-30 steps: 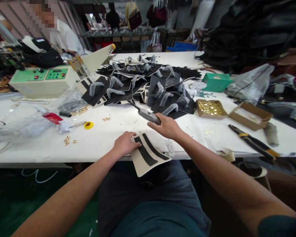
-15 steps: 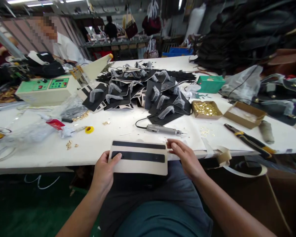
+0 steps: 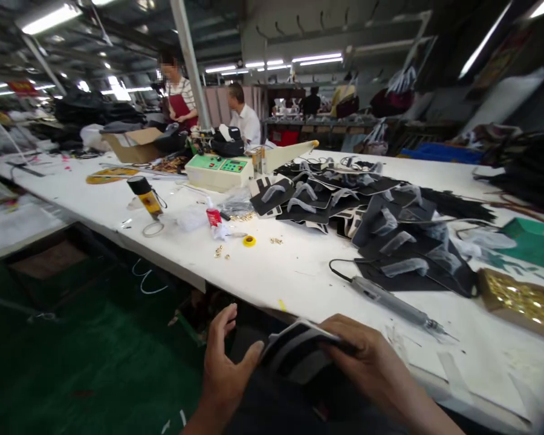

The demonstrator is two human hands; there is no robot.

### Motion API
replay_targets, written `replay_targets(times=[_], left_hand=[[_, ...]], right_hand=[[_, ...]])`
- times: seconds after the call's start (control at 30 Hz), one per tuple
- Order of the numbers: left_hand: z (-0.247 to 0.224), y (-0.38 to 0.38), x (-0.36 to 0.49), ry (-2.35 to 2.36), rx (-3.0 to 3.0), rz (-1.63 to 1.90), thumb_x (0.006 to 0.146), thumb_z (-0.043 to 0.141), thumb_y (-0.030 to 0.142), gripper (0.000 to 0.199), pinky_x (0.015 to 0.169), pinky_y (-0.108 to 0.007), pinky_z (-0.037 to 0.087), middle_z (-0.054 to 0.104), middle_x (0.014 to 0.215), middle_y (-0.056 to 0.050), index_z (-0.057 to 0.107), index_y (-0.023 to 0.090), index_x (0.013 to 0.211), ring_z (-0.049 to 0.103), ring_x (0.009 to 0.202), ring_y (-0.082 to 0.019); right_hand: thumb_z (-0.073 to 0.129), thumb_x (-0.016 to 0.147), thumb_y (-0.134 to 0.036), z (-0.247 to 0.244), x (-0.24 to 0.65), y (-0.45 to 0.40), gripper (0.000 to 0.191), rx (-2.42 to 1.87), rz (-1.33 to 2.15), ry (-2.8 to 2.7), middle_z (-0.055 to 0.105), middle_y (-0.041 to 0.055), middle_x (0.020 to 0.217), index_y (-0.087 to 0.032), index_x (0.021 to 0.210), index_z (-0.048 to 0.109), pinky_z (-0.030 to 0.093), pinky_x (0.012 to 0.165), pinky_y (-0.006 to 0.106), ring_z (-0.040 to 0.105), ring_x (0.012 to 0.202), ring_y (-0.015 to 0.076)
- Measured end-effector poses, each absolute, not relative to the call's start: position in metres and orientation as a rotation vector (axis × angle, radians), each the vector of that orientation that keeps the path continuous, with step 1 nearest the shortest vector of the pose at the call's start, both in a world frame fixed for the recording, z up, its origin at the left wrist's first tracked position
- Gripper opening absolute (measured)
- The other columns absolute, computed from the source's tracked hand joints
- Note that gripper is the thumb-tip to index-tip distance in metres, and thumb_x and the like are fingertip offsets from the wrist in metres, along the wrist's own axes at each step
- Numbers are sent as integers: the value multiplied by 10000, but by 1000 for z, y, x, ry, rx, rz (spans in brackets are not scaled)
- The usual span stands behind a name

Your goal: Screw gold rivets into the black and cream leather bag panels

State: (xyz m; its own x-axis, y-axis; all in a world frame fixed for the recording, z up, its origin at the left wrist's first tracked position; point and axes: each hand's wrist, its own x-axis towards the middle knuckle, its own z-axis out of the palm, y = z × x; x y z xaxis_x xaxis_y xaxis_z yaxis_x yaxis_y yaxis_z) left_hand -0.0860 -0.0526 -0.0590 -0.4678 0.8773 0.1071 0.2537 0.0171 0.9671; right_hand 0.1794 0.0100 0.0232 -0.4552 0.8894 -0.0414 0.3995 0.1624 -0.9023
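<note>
In the head view my right hand (image 3: 374, 353) grips the edge of a black-and-white striped bag panel (image 3: 299, 350), which is bent and tilted over my lap below the table edge. My left hand (image 3: 224, 362) is just left of the panel, thumb and fingers apart, holding nothing. Its thumb tip is close to the panel's left edge; I cannot tell whether they touch. Beyond my right hand, a grey electric screwdriver (image 3: 396, 306) lies on the table. Black bag panels (image 3: 403, 235) with plastic-wrapped handles are heaped behind it.
The white table (image 3: 254, 281) carries gold metal pieces (image 3: 219, 251), a yellow tape roll (image 3: 249, 241), a red-labelled bottle (image 3: 213, 216) and a black-and-yellow can (image 3: 145, 197). A green-and-cream machine (image 3: 220, 172) stands behind them. To the right is a box of gold fittings (image 3: 521, 299). Two people are across the table.
The view has swung left. My left hand has let go of the panel and opened, while my right hand has taken hold of it. The panel has gone from nearly flat to bent and tilted.
</note>
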Motion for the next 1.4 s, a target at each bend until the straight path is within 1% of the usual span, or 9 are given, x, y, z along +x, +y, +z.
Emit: replay_targets(times=[0.1, 0.23, 0.33, 0.47, 0.6, 0.77, 1.07, 1.23, 1.4], left_hand=[[-43, -53, -93, 1579, 1356, 1357, 691, 892, 273, 748, 1169, -524, 465, 655, 1417, -99, 653, 318, 1398, 599, 1330, -367], [-42, -40, -100, 1298, 1157, 1146, 811, 818, 342, 311, 933, -404, 590, 789, 1048, -55, 803, 261, 1110, 731, 1006, -300], [-49, -30, -112, 1186, 864, 1137, 801, 839, 455, 331, 787, -353, 598, 796, 919, -52, 810, 207, 1019, 743, 851, -268], [-53, -24, -132, 1179, 586, 1167, 740, 889, 501, 439, 696, -348, 610, 803, 864, -74, 791, 171, 1012, 757, 749, -260], [-54, -22, -153, 1220, 402, 1249, 730, 908, 462, 477, 664, -349, 628, 812, 872, -74, 764, 172, 1081, 766, 699, -246], [-53, -17, -174, 1218, 237, 1309, 720, 916, 414, 495, 677, -351, 639, 820, 905, -81, 744, 176, 1119, 774, 700, -235], [-45, -8, -179, 1273, 252, 1348, 707, 917, 422, 513, 702, -377, 648, 823, 920, -80, 731, 177, 1117, 782, 732, -255], [-41, -15, -182, 1698, 843, 1318, 858, 797, 424, 318, 811, -363, 640, 827, 1014, -47, 783, 219, 1101, 784, 910, -265], [-25, -26, -185, 1772, 1904, 1434, 912, 706, 146, 244, 922, -391, 624, 810, 1144, -45, 772, 283, 1103, 762, 1022, -236]], right_hand=[[653, 952, -326, 37, 145, 25, 154, -1082, 1345, -2132, 764, 28, 970, -337, 979, 805, 544, 799, 345, 716, 898, 241], [720, 909, -308, 45, 105, 49, 97, -1039, 1628, -2072, 750, -3, 909, -279, 983, 775, 503, 724, 286, 683, 830, 194], [771, 887, -424, 41, 80, 78, 239, -974, 1794, -1911, 764, 16, 955, -244, 1044, 772, 521, 761, 294, 689, 862, 196], [720, 912, -529, 10, 32, 135, 365, -1086, 1597, -1804, 762, 48, 938, -202, 1070, 752, 543, 731, 314, 711, 838, 206], [698, 939, -364, -32, -28, 191, 255, -1251, 1073, -2161, 779, 45, 1076, -211, 1130, 768, 530, 846, 300, 708, 881, 171], [673, 957, -406, -65, -79, 227, 361, -1385, 882, -2353, 780, 66, 1104, -215, 1256, 739, 513, 886, 318, 705, 963, 208], [649, 933, -427, -73, -94, 235, 260, -1457, 763, -2415, 781, 72, 1110, -246, 1055, 789, 491, 794, 335, 681, 957, 240], [685, 888, -355, -74, -95, 235, 165, -1429, 801, -2348, 790, 66, 1048, -229, 938, 780, 492, 809, 343, 678, 936, 242], [655, 914, -289, -75, -79, 223, 162, -1330, 942, -2171, 786, 52, 1032, -208, 1007, 759, 513, 869, 326, 691, 943, 200]])
